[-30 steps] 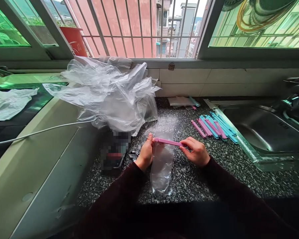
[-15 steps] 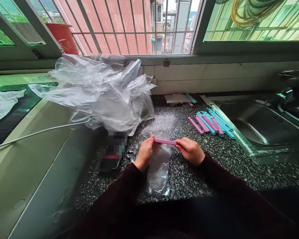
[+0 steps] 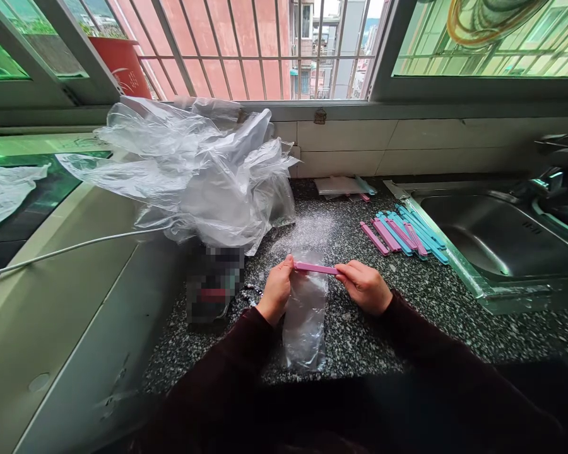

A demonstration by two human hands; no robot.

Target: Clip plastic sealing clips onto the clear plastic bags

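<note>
A pink sealing clip [image 3: 315, 268] lies across the top of a small clear plastic bag [image 3: 305, 318] on the speckled granite counter [image 3: 407, 296]. My left hand [image 3: 277, 291] pinches the clip's left end and the bag's edge. My right hand [image 3: 365, 287] pinches the clip's right end. Both hands are closed on the clip. The bag hangs flat toward me below the clip.
Several loose pink and blue clips [image 3: 407, 232] lie by the steel sink [image 3: 502, 243] at the right. A big crumpled heap of clear plastic [image 3: 194, 173] fills the back left. A blurred dark object [image 3: 213, 287] sits left of my hand. A white cable [image 3: 66, 249] crosses the left ledge.
The view has shifted slightly. My hands keep the same hold on the pink clip over the bag, with the right hand a little nearer the left than a second ago.
</note>
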